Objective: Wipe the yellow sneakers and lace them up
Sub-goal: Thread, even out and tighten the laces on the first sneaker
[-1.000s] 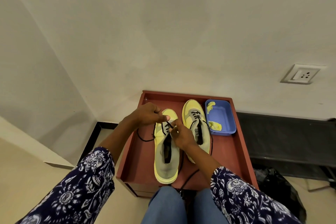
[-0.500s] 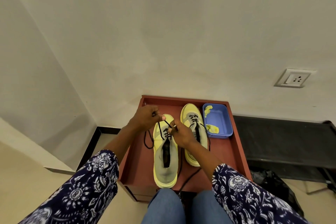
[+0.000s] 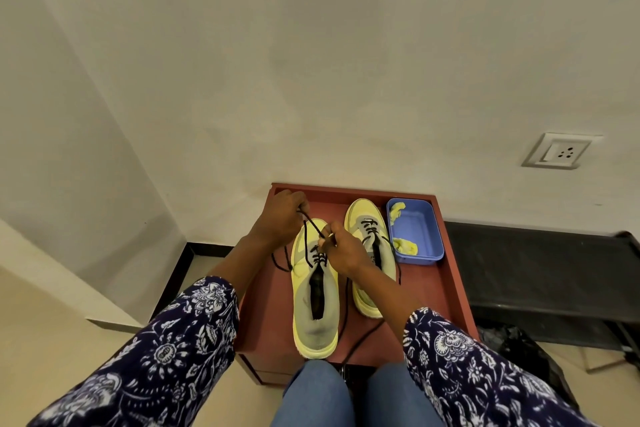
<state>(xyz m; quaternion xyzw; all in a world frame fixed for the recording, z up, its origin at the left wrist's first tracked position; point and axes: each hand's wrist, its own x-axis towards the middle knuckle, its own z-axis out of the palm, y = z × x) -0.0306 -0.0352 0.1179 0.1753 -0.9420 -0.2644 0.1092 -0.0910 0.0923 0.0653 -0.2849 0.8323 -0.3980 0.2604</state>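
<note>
On the red-brown table (image 3: 446, 291), the near yellow sneaker (image 3: 313, 308) has its black lace (image 3: 313, 226) drawn further out than a second ago, now taut between the hands. The left hand (image 3: 282, 218) pinches one end up and away; the right hand (image 3: 341, 248) pinches it by the eyelets. Lacing looks under way, with the upper eyelets still empty.

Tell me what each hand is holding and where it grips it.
Both hold the black lace of the left sneaker: left hand pinches its pulled-up end, right hand pinches it just above the eyelets.

Left hand (image 3: 284, 215) and right hand (image 3: 341, 248) pinching black lace (image 3: 313, 226), yellow sneaker (image 3: 314, 298)
</note>
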